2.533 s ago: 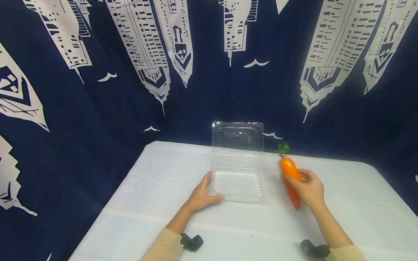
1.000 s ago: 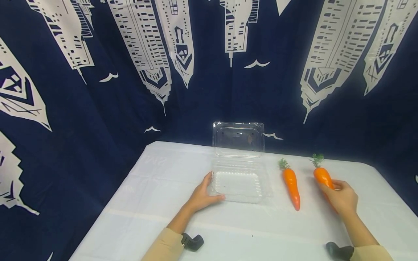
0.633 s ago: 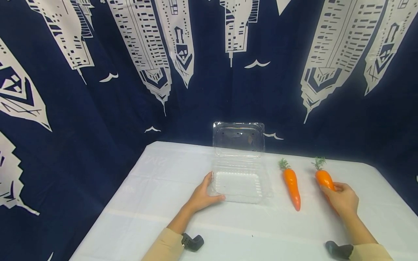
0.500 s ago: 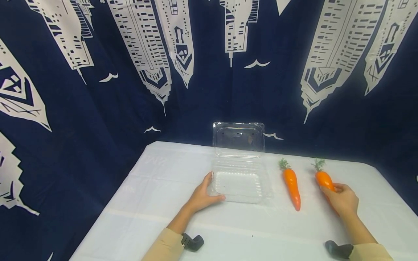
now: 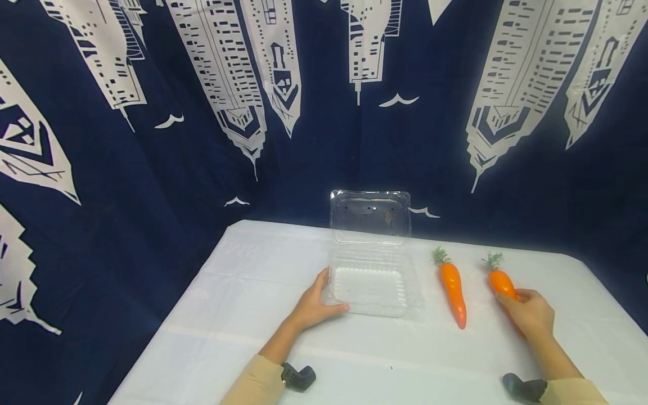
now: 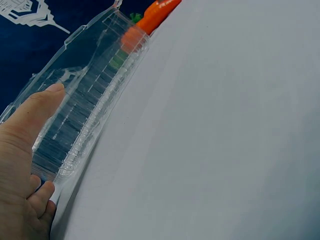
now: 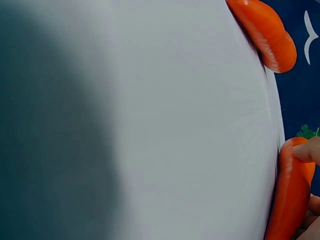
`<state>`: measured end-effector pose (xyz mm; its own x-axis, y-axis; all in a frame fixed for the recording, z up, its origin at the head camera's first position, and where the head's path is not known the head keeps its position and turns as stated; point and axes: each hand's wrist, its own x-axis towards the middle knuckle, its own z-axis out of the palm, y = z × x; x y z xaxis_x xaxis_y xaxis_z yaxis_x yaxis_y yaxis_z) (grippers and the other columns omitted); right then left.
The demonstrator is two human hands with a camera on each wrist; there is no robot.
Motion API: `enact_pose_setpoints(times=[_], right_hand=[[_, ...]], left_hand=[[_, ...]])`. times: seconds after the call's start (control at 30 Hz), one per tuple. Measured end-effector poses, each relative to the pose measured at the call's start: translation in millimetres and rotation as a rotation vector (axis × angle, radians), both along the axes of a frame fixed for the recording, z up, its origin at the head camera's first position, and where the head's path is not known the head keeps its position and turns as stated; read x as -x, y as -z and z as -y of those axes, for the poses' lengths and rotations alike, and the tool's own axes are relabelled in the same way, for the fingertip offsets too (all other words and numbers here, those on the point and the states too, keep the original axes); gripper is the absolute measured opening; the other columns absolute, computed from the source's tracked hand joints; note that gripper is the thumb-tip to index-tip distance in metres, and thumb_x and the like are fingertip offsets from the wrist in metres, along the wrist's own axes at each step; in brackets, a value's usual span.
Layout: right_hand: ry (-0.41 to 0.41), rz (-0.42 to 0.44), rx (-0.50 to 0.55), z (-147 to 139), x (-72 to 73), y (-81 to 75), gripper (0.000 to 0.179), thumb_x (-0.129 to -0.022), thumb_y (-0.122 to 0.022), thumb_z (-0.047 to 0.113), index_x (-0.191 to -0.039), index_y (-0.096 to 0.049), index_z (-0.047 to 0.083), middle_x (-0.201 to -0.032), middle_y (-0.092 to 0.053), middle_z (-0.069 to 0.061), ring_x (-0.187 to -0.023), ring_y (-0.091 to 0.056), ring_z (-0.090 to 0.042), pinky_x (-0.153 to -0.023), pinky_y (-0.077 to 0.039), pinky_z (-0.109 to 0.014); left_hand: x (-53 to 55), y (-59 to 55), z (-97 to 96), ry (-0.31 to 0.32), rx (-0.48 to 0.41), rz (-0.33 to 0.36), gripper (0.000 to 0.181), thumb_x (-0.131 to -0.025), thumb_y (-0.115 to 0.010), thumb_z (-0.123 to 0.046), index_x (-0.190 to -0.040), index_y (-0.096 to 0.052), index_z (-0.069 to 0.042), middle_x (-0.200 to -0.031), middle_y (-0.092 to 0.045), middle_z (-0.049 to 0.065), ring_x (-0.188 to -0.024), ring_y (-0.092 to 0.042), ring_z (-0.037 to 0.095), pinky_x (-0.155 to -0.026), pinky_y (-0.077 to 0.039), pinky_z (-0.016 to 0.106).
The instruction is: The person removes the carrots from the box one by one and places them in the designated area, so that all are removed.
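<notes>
My left hand [image 5: 313,304] grips the near left corner of a clear plastic clamshell container [image 5: 377,310], its thumb along the front wall. The lid [image 5: 369,219] stands raised behind the base, and nothing lies inside. Over on the right, my right hand [image 5: 532,313] pinches an orange carrot [image 5: 500,282] with a green leafy top between thumb and fingers; the tip is partly hidden behind the hand. In the right wrist view the held carrot [image 7: 290,195] lies right at the white surface. A second carrot [image 5: 453,289] rests between the container and the held one.
A white cloth [image 5: 405,354] covers the table. Behind it hangs a dark blue curtain [image 5: 314,163] printed with white buildings. Each wrist carries a dark device, such as the left wrist device [image 5: 298,377].
My right hand has carried one carrot rightward, away from over the other, then lowered it toward the table and slightly nearer me. The left hand and container have stayed in place.
</notes>
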<state>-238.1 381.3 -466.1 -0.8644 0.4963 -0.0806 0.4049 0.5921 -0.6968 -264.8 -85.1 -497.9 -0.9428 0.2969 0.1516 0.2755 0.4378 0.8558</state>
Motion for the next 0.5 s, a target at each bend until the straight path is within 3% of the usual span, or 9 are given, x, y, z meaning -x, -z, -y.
enact_pose_setpoints(times=[0.3,0.5], right_hand=[[-0.043,0.039,-0.008,-4,-0.6,-4.6,0.077,-0.094,-0.055,0.045,-0.130,-0.036,-0.020,-0.127,-0.041,-0.041,-0.110,-0.043,-0.051,-0.098,-0.039,-0.061],[-0.088,-0.014,-0.054,-6,-6.8,-19.8,0.077,-0.096,-0.053,0.048,-0.135,-0.037,-0.016,-0.129,-0.044,-0.039,-0.111,-0.047,-0.051,-0.090,-0.047,-0.057]], left_hand=[[-0.3,-2.8,1.0,0.016,-0.014,-0.011,0.110,-0.074,-0.083,-0.045,-0.155,-0.019,-0.007,-0.152,-0.034,0.022,-0.139,-0.033,0.037,-0.112,-0.028,0.055],[-4.0,-13.4,18.1,0.029,0.047,0.005,0.117,-0.070,-0.086,-0.044,-0.154,-0.017,-0.001,-0.152,-0.035,0.023,-0.139,-0.034,0.036,-0.113,-0.027,0.052]])
